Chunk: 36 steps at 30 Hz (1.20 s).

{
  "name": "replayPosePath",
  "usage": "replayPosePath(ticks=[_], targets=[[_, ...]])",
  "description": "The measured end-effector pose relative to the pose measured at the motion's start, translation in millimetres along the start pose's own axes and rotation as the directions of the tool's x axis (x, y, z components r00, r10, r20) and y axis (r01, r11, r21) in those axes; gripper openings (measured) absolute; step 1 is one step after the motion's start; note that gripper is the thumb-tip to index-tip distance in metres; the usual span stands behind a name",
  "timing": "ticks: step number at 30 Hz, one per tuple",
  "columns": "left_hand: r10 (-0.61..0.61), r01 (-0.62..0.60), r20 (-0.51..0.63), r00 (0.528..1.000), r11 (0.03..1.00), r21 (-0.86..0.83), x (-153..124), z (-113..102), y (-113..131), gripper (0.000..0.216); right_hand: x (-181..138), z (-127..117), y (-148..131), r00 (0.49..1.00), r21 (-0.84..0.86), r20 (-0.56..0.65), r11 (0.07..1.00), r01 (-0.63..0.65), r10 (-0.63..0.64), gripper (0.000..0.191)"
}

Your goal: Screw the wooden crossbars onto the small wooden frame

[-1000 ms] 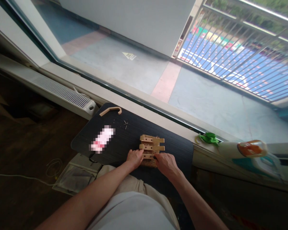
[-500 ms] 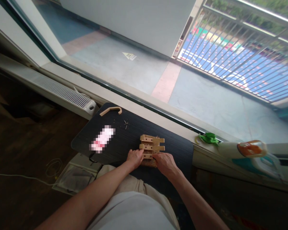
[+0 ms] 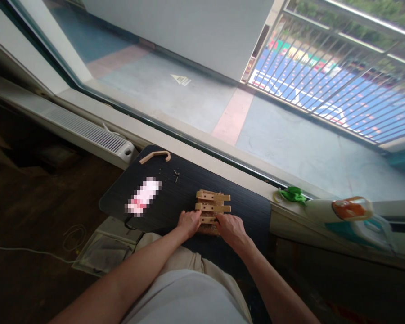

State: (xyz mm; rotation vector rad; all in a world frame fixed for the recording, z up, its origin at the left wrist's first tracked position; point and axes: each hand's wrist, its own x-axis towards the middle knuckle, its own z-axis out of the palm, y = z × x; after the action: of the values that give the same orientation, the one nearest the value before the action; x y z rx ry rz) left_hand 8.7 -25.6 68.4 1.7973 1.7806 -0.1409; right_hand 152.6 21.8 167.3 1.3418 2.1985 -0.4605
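Observation:
A rough brown board [image 3: 208, 231] lies on the dark table with three light wooden hooks across it, side by side. The far hook [image 3: 212, 196] and the middle hook [image 3: 213, 207] show small dark holes and stick out past the board's right edge. On the near hook [image 3: 208, 220], my left hand [image 3: 190, 222] closes its fingers round the left end. My right hand [image 3: 232, 228] has curled fingers over that hook's right end, which it hides. Whether something small is also under those fingertips cannot be seen.
On the dark table [image 3: 185, 193] lie a separate wooden hook [image 3: 155, 155], several screws [image 3: 176, 174] and a blurred-out pink-white object [image 3: 143, 195]. A windowsill and radiator [image 3: 87, 130] border the far side. A green cloth [image 3: 293, 194] and a teal-white appliance [image 3: 361, 229] are at right.
The view has shifted very slightly. My right-hand fingers have moved a little on the near hook's right end; my left hand keeps its place.

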Motion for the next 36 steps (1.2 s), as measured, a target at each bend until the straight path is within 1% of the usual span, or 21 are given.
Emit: replayPosePath(ticks=[2, 5, 8, 12, 15, 18, 20, 23, 25, 27, 29, 32, 36], targets=[[0.000, 0.000, 0.005, 1.000, 1.000, -0.001, 0.5, 0.1, -0.2, 0.022, -1.0, -1.3, 2.9, 1.000, 0.000, -0.015, 1.000, 0.011, -0.011, 0.018], [0.001, -0.001, 0.002, 1.000, 1.000, -0.003, 0.4, 0.7, -0.2, 0.022, -1.7, -2.1, 9.2, 0.995, 0.014, -0.072, 0.997, 0.076, -0.075, 0.022], [-0.005, 0.005, -0.005, 1.000, 1.000, -0.007, -0.1, 1.1, 0.1, 0.022, -0.5, -1.1, 12.5, 0.992, 0.023, -0.067, 0.993, 0.112, -0.111, 0.023], [-0.001, 0.001, -0.005, 1.000, 1.000, 0.000, -0.1, 0.0, 1.0, 0.022, 0.5, -0.5, 8.7, 0.996, 0.036, -0.036, 0.996, 0.081, -0.079, 0.022], [-0.007, 0.007, 0.008, 1.000, 1.000, 0.005, -0.4, -2.1, 1.9, 0.023, -1.0, -2.3, 3.5, 0.999, 0.037, -0.026, 0.999, 0.022, -0.021, 0.021], [-0.012, 0.012, 0.020, 1.000, 1.000, 0.011, -1.1, -4.1, 2.6, 0.023, -2.5, -5.3, 0.3, 1.000, 0.021, -0.009, 1.000, -0.022, 0.023, 0.023], [-0.015, 0.015, 0.023, 1.000, 1.000, 0.017, -1.6, -5.1, 3.0, 0.023, -3.2, -7.6, 0.4, 1.000, 0.014, 0.001, 1.000, -0.019, 0.019, 0.023], [-0.023, 0.022, 0.031, 0.999, 1.000, 0.017, -2.0, -6.0, 3.2, 0.024, -4.1, -10.2, 3.4, 0.999, 0.016, -0.004, 0.999, 0.043, -0.042, 0.020], [-0.020, 0.020, 0.031, 0.999, 1.000, 0.014, -2.1, -5.9, 3.2, 0.023, -4.6, -10.1, 5.6, 0.996, 0.021, 0.002, 0.996, 0.085, -0.085, 0.021], [-0.017, 0.017, 0.024, 1.000, 1.000, 0.012, -2.0, -5.2, 3.1, 0.023, -4.5, -8.3, 6.9, 0.995, 0.019, 0.009, 0.995, 0.102, -0.102, 0.024], [-0.016, 0.016, 0.020, 1.000, 1.000, 0.011, -1.8, -4.1, 2.8, 0.023, -3.9, -5.5, 7.1, 0.996, 0.020, 0.000, 0.996, 0.092, -0.092, 0.024], [-0.008, 0.008, 0.018, 1.000, 1.000, 0.007, -1.4, -2.3, 2.1, 0.024, -2.8, -1.9, 6.0, 0.999, 0.028, -0.016, 0.999, 0.041, -0.040, 0.022], [0.007, -0.007, 0.005, 1.000, 1.000, 0.009, -0.8, -0.6, 0.7, 0.024, -3.1, -3.2, 5.5, 1.000, 0.021, -0.002, 1.000, -0.011, 0.011, 0.025]])
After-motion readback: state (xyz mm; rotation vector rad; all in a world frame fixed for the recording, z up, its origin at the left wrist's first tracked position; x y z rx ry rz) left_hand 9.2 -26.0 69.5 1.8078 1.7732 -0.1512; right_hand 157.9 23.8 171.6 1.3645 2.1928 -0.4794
